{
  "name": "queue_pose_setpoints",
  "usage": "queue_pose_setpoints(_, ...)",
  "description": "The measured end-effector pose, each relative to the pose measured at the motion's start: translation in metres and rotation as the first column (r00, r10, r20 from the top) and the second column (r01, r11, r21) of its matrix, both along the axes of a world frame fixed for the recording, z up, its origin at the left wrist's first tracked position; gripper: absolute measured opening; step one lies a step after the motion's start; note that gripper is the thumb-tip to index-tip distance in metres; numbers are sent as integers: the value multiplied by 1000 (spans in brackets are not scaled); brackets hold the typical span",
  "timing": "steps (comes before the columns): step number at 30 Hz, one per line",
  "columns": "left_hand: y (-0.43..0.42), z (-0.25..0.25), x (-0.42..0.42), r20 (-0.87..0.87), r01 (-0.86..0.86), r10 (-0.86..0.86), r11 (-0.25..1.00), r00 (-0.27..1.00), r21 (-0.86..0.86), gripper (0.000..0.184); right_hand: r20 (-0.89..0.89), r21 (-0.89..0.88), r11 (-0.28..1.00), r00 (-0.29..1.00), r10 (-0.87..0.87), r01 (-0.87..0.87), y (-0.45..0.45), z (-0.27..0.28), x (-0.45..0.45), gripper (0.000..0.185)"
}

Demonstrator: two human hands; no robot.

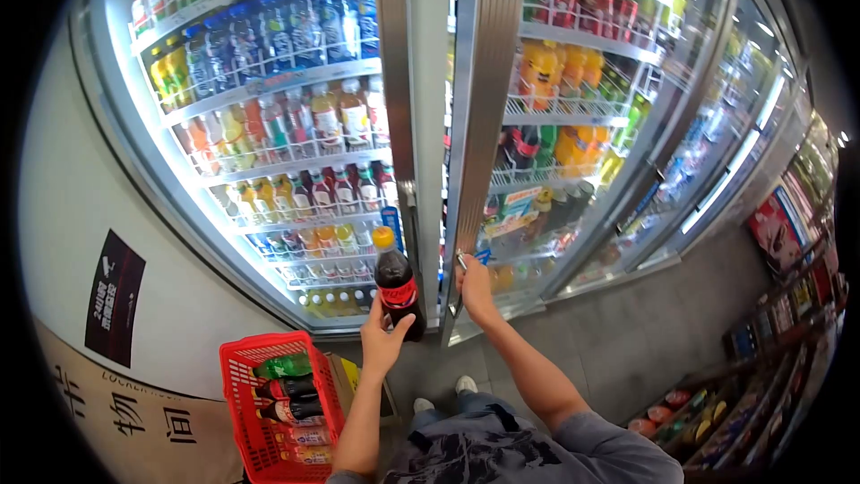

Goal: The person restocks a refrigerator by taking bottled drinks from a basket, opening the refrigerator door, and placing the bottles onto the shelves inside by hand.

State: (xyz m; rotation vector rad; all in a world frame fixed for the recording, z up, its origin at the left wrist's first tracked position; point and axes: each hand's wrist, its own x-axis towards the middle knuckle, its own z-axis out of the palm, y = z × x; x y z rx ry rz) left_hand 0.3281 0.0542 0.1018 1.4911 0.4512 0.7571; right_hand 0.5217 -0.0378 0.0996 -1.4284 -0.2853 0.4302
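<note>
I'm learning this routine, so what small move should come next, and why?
Probably lower the dark bottle toward the red basket: the left hand holds it, the basket stands on that side, and similar dark bottles lie inside. The right hand is at the door handle.

Cooler light strips (152, 130) bright | aisle floor (573, 341) dimmer | fisheye curvature, black corners

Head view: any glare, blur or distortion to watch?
Head view: wide-angle distortion bends the shelves and blackens the corners; a white light strip glares at left; reflections streak the door glass; the racks at lower right look dim.
</note>
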Motion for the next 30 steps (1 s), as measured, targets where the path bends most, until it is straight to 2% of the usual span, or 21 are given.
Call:
queue_pose_setpoints(4, -19, 0, -1, -3, 83, -83, 997, 997, 5, 76, 27, 27, 999, 999, -17, 17, -40, 5, -26, 50)
queue_pose_setpoints(8, -55, -5, -10, 3, 155, -155, 988, 988, -4, 75, -44, 62, 998, 999, 15, -12, -90, 5, -48, 52)
queue_pose_setpoints(10, -72, -10, -15, -18, 166, -166, 986, 986, 15, 76, 22, 44, 999, 1000, -1, 0, -113, 5, -59, 53)
queue_pose_setpoints(18, -146, -3, -24, 4, 218, -218, 976, 976, -11, 77, 51, 62, 996, 997, -63, 60, -225, 1, -89, 45)
queue_pose_setpoints(20, -161, -5, -20, 20, 239, -238, 970, 971, -33, 77, -12, 84, 981, 985, -173, 174, -250, 1, -98, 44)
queue_pose_setpoints(26, -209, -2, -8, 22, 319, -318, 947, 948, -29, 77, 4, 118, 935, 942, -336, 333, -336, -3, -110, 42)
queue_pose_setpoints(28, -226, 1, -4, 23, 343, -343, 938, 939, -44, 78, 23, 129, 882, 888, -459, 453, -363, -1, -111, 40)
queue_pose_setpoints(30, -239, 3, 1, -96, 370, -369, 929, 924, -8, 79, -34, 184, 856, 874, -485, 482, -388, 1, -110, 37)
